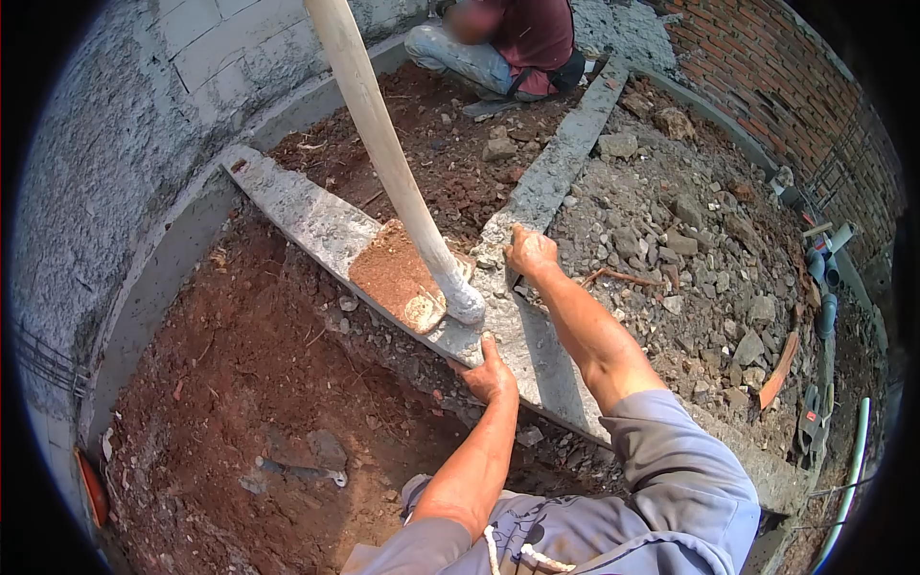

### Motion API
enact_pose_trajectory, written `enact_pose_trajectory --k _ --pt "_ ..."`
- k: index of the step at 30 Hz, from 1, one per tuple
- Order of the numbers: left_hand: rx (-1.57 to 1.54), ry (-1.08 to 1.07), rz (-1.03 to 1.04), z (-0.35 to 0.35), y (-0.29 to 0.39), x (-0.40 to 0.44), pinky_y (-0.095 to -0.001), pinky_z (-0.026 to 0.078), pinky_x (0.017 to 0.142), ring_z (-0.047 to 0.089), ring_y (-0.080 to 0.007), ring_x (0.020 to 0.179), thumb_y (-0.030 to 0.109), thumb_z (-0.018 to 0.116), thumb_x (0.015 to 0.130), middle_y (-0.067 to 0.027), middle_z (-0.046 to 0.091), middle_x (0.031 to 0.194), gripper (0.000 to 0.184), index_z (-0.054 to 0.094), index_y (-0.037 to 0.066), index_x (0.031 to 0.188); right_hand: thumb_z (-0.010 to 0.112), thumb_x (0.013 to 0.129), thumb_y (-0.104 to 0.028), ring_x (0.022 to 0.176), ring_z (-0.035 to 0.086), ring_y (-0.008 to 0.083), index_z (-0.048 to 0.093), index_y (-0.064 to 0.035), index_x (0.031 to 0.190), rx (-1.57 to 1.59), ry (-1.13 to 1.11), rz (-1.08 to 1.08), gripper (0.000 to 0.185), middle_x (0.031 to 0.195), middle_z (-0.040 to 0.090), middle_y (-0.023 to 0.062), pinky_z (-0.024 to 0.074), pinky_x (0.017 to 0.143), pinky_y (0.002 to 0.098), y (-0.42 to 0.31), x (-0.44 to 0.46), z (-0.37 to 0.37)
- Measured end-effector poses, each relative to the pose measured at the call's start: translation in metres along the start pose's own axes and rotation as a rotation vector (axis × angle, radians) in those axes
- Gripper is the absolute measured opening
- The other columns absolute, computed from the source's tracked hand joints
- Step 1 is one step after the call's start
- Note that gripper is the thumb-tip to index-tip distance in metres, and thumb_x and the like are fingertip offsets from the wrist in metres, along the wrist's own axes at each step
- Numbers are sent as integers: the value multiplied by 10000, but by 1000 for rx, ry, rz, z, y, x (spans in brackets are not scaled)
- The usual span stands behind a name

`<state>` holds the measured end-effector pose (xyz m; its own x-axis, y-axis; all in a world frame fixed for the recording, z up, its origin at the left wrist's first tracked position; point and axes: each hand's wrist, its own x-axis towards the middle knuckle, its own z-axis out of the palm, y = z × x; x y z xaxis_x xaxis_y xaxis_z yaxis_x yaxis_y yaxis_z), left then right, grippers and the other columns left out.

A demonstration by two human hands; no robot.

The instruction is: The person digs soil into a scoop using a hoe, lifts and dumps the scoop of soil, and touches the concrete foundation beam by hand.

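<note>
A hoe rests on the concrete beam (311,216), its soil-caked blade (391,268) flat on the top face and its pale wooden handle (388,144) rising steeply out of view. Beside the handle's lower end, my left hand (491,376) grips the near edge of the beam, thumb on top and the other fingers partly hidden. My right hand (530,253) is closed at the junction with a second concrete beam (565,158); whatever its curled fingers hold is hidden. Both forearms reach forward over the near beam.
Another person (508,48) crouches at the back on reddish soil. Broken stones (680,235) fill the right section. Dug red earth (230,383) lies at left, with a small metal-headed tool (302,471) on it. Pipes (822,278) stand at right; block and brick walls enclose the site.
</note>
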<state>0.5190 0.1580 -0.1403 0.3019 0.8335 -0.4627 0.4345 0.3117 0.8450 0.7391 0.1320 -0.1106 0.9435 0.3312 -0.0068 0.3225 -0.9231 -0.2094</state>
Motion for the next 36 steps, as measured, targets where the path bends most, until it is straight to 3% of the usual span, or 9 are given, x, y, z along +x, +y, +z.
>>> enact_pose_trajectory --k 4,7,12,15,16,20,23,33,36 --pt "19 37 19 3 -4 3 -428 437 933 564 -381 1080 523 699 746 -283 530 1222 1013 209 -53 1420 591 829 -342 987 619 355 513 -85 1248 165 111 105 498 1045 644 214 493 830 448 0 3 -16" --pt "9 15 0 1 0 1 -427 439 930 565 -381 1079 519 701 744 -287 533 1216 1014 209 -56 1419 577 841 -347 1006 609 361 515 -81 1250 12 -166 58 492 1048 638 226 485 843 450 6 10 -6" --pt "1 30 11 4 -5 3 -431 447 917 571 -385 1067 514 704 743 -292 533 1211 1013 208 -55 1420 559 842 -236 955 627 368 275 -168 1447 86 3 46 673 1035 641 221 484 838 456 0 -1 4" --pt "3 -42 17 1 -5 4 -452 429 942 526 -402 1129 519 639 783 -296 475 1265 998 127 -27 1445 475 814 -107 923 647 340 243 -185 1468 18 28 -39 699 1017 654 210 503 810 431 -1 -7 6" --pt "9 -38 9 1 -5 4 -451 429 942 527 -399 1128 518 640 783 -296 476 1264 1000 127 -29 1444 532 790 -131 899 649 346 231 -188 1468 -41 9 -93 744 979 657 212 505 795 443 -1 -8 5" --pt "-10 10 18 4 -7 4 -442 439 922 558 -390 1084 519 682 755 -298 509 1232 1008 184 -42 1429 516 785 -142 911 649 337 205 -196 1477 -98 -118 -90 761 1017 654 200 505 803 438 -10 -3 -2" --pt "-13 22 30 4 -5 3 -441 444 914 571 -393 1064 525 695 744 -299 523 1219 1014 206 -46 1424 515 779 -157 949 638 343 195 -195 1479 110 -10 124 770 1019 654 201 497 822 439 -3 7 10" --pt "42 22 -13 6 -13 8 -461 443 916 573 -390 1066 536 675 754 -275 534 1223 979 213 19 1445 503 768 -151 974 618 374 219 -185 1470 76 -83 34 758 1028 639 235 477 846 456 -5 0 -3" --pt "63 43 -5 5 -8 2 -460 439 922 567 -402 1069 525 674 757 -275 537 1220 974 206 22 1447 516 790 -151 979 609 381 277 -99 1432 75 -41 31 687 1067 620 225 484 838 456 1 11 5"
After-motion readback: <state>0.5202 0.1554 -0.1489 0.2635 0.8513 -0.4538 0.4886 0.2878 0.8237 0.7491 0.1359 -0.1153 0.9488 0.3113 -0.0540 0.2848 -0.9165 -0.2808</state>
